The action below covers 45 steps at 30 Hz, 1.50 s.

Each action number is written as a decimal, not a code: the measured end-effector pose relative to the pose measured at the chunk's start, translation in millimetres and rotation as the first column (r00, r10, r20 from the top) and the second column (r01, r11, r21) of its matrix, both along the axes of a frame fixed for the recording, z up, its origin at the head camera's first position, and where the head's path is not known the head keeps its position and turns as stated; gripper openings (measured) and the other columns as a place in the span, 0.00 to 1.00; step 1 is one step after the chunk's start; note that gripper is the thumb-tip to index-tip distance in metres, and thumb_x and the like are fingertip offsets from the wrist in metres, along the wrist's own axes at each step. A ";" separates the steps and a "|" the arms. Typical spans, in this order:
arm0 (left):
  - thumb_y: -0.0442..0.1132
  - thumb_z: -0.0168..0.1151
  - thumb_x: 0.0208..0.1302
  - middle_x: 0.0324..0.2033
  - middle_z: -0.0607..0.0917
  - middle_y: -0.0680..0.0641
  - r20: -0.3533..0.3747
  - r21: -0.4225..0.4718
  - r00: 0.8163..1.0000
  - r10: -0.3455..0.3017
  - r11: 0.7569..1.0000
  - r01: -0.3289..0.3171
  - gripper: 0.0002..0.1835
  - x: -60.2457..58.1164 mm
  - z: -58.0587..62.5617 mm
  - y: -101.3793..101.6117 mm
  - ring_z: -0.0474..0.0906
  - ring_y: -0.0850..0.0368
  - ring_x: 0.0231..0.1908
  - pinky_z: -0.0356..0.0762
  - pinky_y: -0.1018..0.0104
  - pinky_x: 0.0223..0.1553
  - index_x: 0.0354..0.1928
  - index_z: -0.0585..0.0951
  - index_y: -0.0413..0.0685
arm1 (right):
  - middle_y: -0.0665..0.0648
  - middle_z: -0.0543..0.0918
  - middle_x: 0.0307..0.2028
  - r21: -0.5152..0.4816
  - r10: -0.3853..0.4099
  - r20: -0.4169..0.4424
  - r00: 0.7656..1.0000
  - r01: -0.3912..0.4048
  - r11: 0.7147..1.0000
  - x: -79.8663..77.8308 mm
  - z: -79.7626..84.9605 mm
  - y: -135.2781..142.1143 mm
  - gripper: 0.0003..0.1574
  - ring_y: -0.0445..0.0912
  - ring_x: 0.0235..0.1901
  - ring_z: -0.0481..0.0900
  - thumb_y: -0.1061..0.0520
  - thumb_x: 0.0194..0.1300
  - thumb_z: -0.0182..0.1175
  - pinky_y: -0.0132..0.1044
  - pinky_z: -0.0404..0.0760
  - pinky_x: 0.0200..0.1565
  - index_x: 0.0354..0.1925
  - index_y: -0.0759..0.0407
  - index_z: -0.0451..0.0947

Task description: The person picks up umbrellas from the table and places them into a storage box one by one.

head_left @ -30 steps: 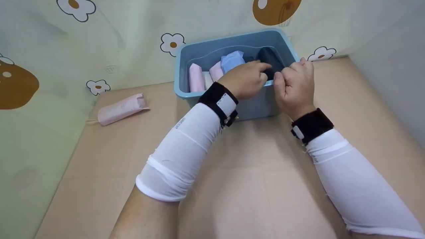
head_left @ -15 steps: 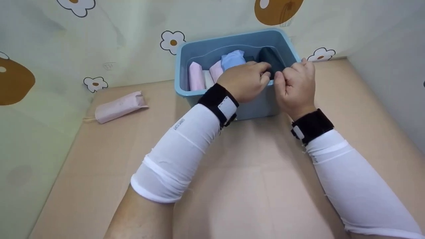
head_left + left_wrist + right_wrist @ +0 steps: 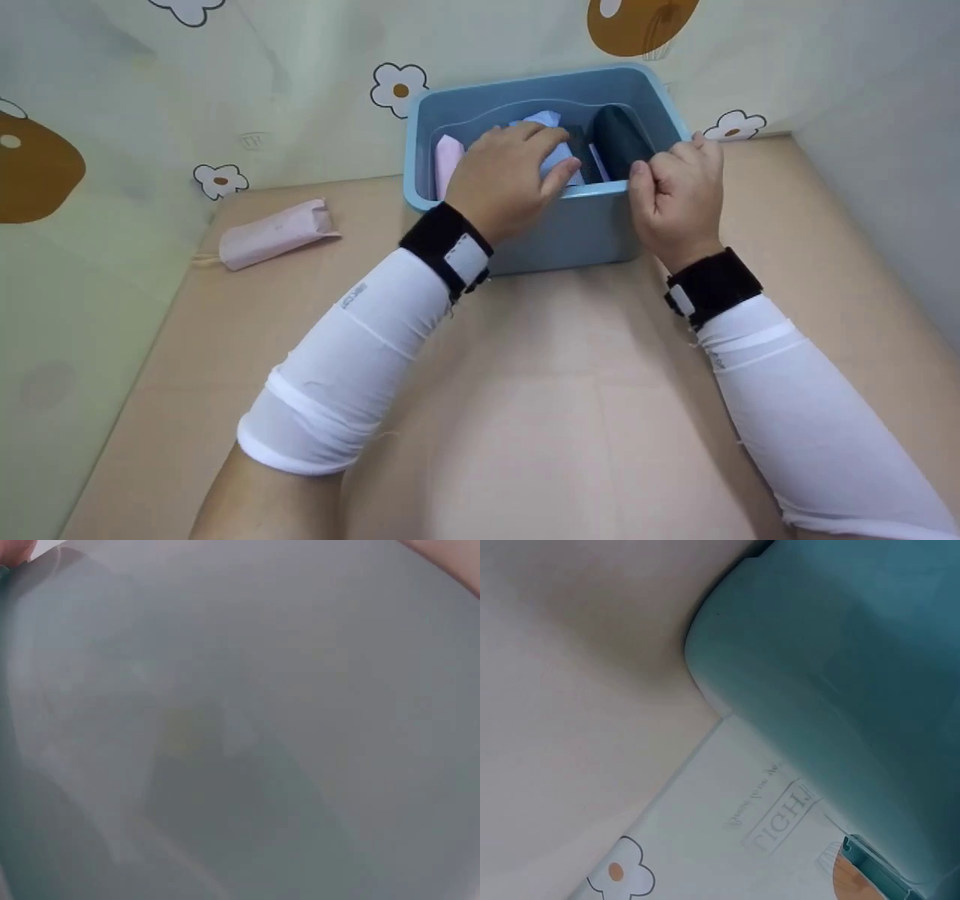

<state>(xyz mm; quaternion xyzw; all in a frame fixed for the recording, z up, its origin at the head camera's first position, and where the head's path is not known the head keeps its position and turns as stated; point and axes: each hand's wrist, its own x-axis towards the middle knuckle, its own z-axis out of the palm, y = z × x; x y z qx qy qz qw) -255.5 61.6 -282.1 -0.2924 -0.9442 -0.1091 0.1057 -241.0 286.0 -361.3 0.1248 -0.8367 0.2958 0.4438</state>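
A blue plastic bin [image 3: 559, 238] stands at the back, and its outer wall fills most of the left wrist view. My right hand [image 3: 681, 196] grips the bin's front rim near the right corner, fingers curled. Over the left half of the front rim reaches my left hand [image 3: 510, 176], its fingers extended above the contents, thumb apart, nothing visibly held. Inside are a pink bundle [image 3: 448, 160], a light blue bundle [image 3: 559, 159], a dark flat item [image 3: 583, 150] and a dark rolled bundle [image 3: 619, 139] at the right. The left hand hides other contents.
On the left of the table [image 3: 517, 420] lies a pale pink rolled pouch [image 3: 276, 234] with a cord at one end. A flower-printed cloth [image 3: 315, 97] hangs close behind the bin; a plain pale wall is at right.
My left hand has drawn away from the dark rolled bundle and moved left over the pink and blue bundles, uncovering the dark flat item. The right hand keeps its grip on the rim.
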 end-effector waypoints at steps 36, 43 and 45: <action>0.59 0.53 0.75 0.77 0.54 0.24 0.370 -0.150 0.668 0.646 0.751 -0.643 0.40 -37.6 -105.8 -287.3 0.52 0.14 0.71 0.58 0.18 0.65 0.83 0.58 0.51 | 0.61 0.64 0.18 -0.025 -0.014 0.020 1.000 0.015 1.000 2.2 0.1 11.2 0.30 0.62 0.30 0.68 0.52 0.70 0.51 0.58 0.61 0.74 0.14 0.65 0.67; 0.55 0.58 0.73 0.76 0.58 0.25 0.365 -0.147 0.682 0.634 0.762 -0.630 0.43 -41.3 -111.3 -285.1 0.57 0.18 0.69 0.63 0.22 0.65 0.83 0.56 0.48 | 0.61 0.63 0.18 -0.019 -0.025 0.019 1.000 0.025 1.000 2.8 0.6 11.7 0.30 0.62 0.30 0.67 0.52 0.71 0.50 0.57 0.61 0.74 0.14 0.66 0.67; 0.52 0.59 0.73 0.76 0.58 0.26 0.369 -0.137 0.687 0.627 0.767 -0.626 0.43 -42.7 -111.7 -283.6 0.55 0.18 0.70 0.61 0.21 0.67 0.83 0.55 0.47 | 0.61 0.64 0.18 -0.017 -0.024 0.021 0.999 0.025 1.000 2.6 0.8 11.4 0.30 0.62 0.30 0.67 0.52 0.71 0.50 0.57 0.61 0.74 0.14 0.66 0.67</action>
